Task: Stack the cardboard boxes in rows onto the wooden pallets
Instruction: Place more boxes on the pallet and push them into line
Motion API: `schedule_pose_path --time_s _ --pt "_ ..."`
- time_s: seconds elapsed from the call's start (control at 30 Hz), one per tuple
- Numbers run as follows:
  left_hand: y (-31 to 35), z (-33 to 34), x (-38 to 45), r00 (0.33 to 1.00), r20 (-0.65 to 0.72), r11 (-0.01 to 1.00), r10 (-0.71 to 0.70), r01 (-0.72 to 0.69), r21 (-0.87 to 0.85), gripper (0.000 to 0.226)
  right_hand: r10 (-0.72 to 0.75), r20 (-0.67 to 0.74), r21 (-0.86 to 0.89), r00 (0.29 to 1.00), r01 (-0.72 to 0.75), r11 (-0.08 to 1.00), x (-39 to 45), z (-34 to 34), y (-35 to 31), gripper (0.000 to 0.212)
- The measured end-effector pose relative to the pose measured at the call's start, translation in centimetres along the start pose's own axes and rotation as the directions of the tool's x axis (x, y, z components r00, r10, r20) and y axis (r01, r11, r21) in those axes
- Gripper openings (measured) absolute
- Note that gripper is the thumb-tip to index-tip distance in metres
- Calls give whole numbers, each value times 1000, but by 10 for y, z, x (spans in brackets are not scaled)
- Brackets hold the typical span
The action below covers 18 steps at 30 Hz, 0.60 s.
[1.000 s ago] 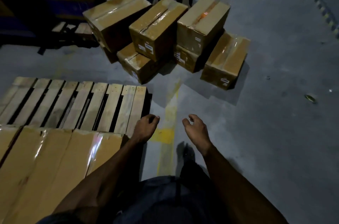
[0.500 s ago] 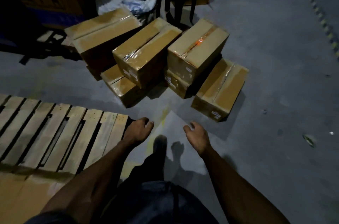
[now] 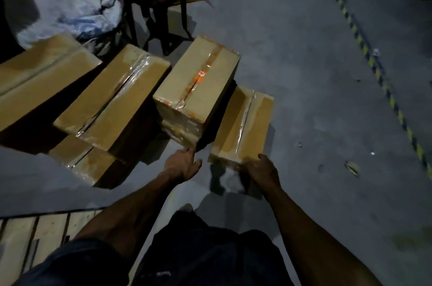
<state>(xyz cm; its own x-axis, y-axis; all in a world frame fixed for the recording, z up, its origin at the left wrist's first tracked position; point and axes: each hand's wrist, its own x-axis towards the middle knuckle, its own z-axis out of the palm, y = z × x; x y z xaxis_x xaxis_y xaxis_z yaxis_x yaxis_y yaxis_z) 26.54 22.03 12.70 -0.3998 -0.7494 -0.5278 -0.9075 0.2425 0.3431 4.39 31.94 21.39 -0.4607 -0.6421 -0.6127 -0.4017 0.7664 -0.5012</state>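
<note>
Pallet (image 3: 46, 227): nearest, bottom left, behind both hands. Left hand (image 3: 182, 165): spread, empty, beside the stacked box (image 3: 196, 84). Right hand (image 3: 261, 172): fingers spread on the near end of the low box (image 3: 243, 126), lying on the floor; long axis runs away from the person.

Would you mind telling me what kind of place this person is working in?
Most likely a warehouse or loading area: taped cardboard boxes sit in a loose pile on a bare concrete floor, a wooden pallet lies nearby, and a yellow-black hazard line marks the floor.
</note>
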Motion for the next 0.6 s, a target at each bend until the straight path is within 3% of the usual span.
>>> schedule_pose_path --time_s 0.13,0.3,0.43,0.6 --pt "38 -11 59 999 43 1000 -12 13 -26 61 15 8 -37 1000 -15 999 62 -34 -9 35" --pt "88 3 136 991 82 984 -106 117 -136 76 41 50 -26 998 -40 999 171 -66 12 63" --pt "128 27 215 955 104 934 -277 293 -204 68 48 155 -66 987 -39 997 282 -80 44 70" --pt "165 64 294 887 148 868 -438 460 -186 75 83 241 -152 967 -47 987 393 -88 73 79"
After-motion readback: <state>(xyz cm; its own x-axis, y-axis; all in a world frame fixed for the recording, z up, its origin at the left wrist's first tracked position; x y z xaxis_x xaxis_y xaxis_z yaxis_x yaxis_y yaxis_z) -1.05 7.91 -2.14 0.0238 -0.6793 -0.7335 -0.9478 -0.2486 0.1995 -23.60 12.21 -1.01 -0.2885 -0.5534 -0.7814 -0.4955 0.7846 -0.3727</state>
